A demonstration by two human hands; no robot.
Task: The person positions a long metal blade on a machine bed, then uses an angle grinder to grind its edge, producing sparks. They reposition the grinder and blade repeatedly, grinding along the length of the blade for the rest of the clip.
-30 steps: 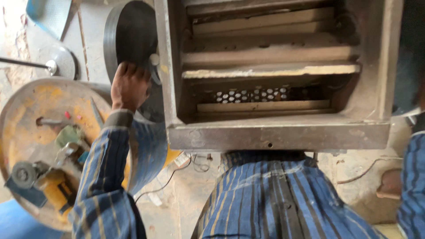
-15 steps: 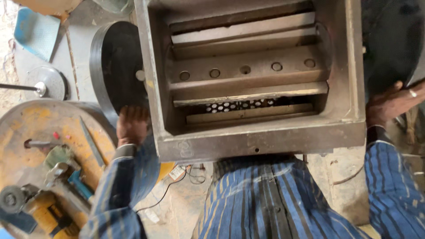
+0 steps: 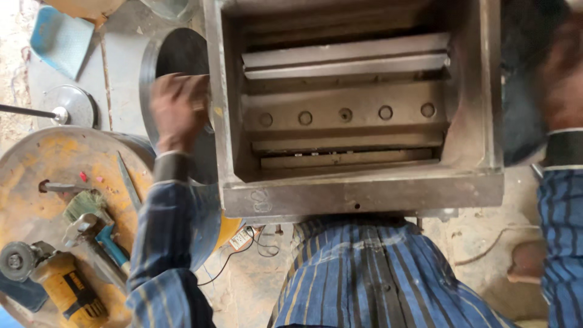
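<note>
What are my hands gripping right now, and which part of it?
The left hand grips the rim of the dark wheel beside the metal housing. The right hand is blurred; its hold cannot be told.

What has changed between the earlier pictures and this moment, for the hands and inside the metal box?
The left hand has moved up the dark wheel on the left of the metal box. Inside, the bladed drum has turned: the row of round holes now sits lower. The right hand, out of view at first, now rests on the right side, blurred. The tools on the yellow disc stayed as they were.
</note>
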